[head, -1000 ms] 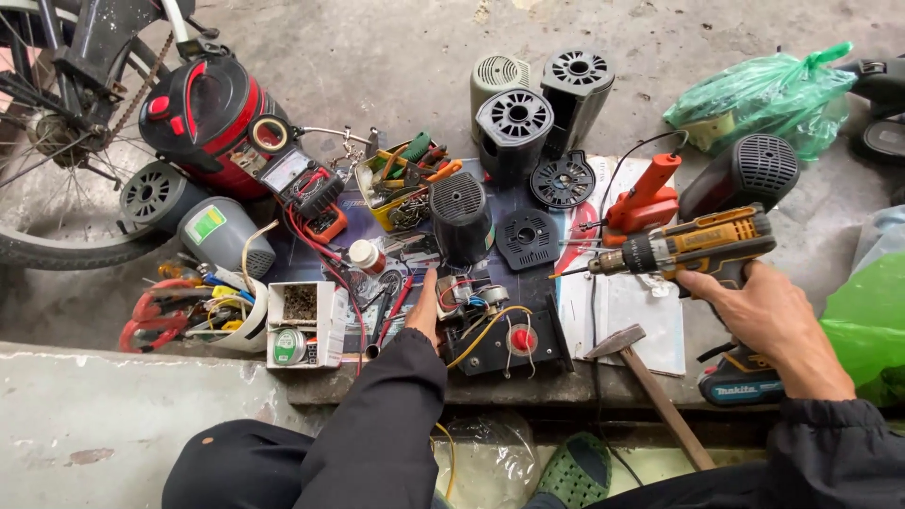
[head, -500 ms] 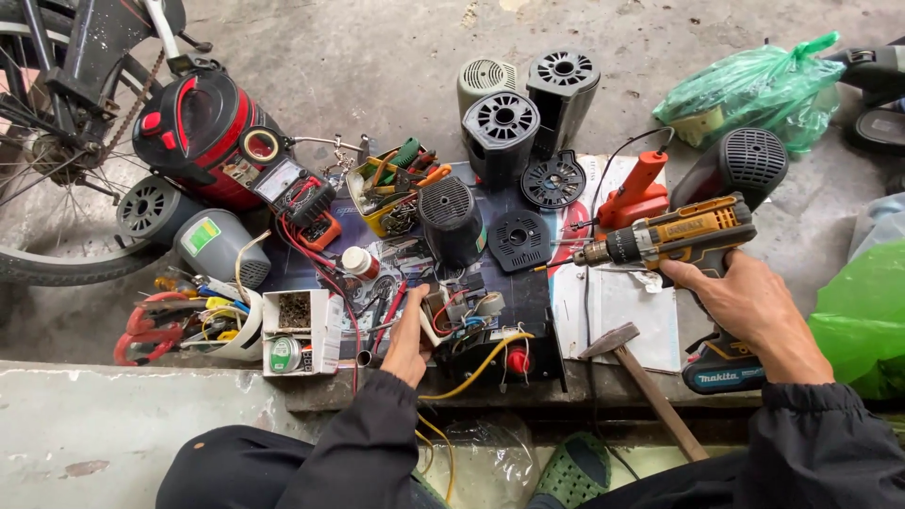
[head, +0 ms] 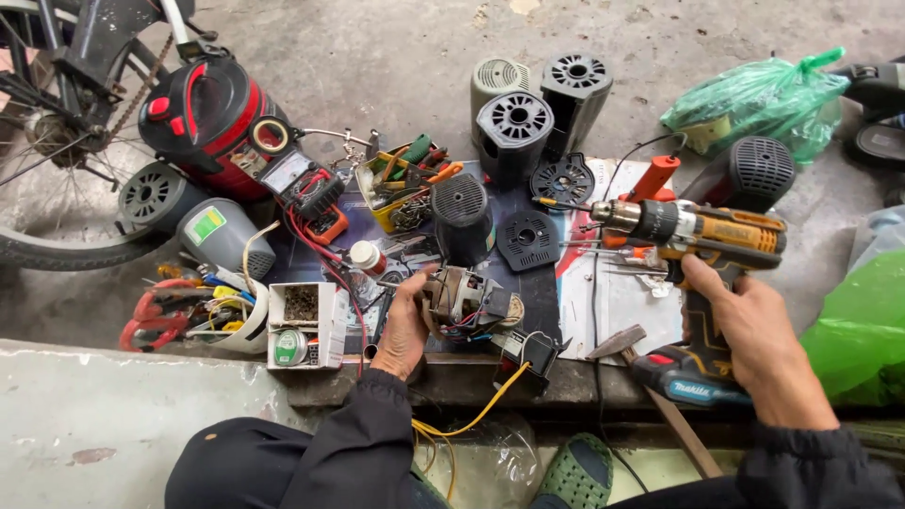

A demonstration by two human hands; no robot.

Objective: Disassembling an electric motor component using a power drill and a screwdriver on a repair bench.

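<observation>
My left hand [head: 407, 325] grips a small electric motor core [head: 462, 302] with coloured wires, held just above the dark work mat [head: 542, 292]. A yellow wire [head: 481, 415] trails from it down over the ledge. My right hand [head: 754, 330] holds a yellow and black cordless drill [head: 693, 231] by its handle, the bit pointing left toward the motor. The drill's battery [head: 688, 377] sits low near the ledge. A black motor housing [head: 462, 217] stands upright behind the motor.
Several black fan housings [head: 528, 123] stand at the back. A red and black vacuum body [head: 203, 118], a multimeter [head: 316, 193], a tray of pliers [head: 405, 184], a white parts box [head: 302, 325], a hammer [head: 650, 386], green bags [head: 754, 94] and a bicycle wheel [head: 38, 160] surround the mat.
My left hand has lifted the motor core off the mat and turned it toward the drill. The right hand has kept its grip on the drill, which moved slightly down.
</observation>
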